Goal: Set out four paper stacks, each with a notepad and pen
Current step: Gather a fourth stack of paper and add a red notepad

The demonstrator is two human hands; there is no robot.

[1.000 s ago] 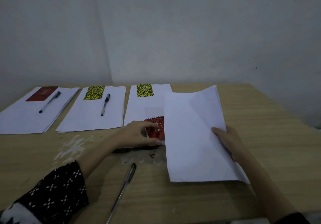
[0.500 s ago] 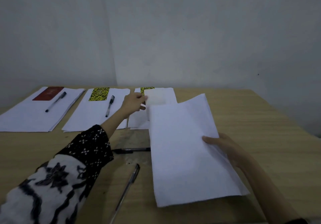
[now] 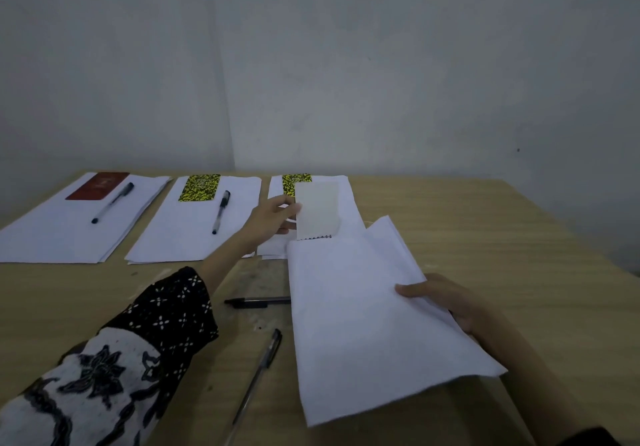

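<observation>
Bare table (image 3: pixel 502 238) lies open along its right edge and far right corner. Three stacks (image 3: pixel 194 227) fill the far edge leftward. Two pens (image 3: pixel 258 302) and the held sheets (image 3: pixel 363 324) block the middle and near edge.

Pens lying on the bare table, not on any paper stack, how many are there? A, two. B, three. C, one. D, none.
A: one pen lies crosswise beside the held paper stack, and a second pen lies nearer the camera.
</observation>
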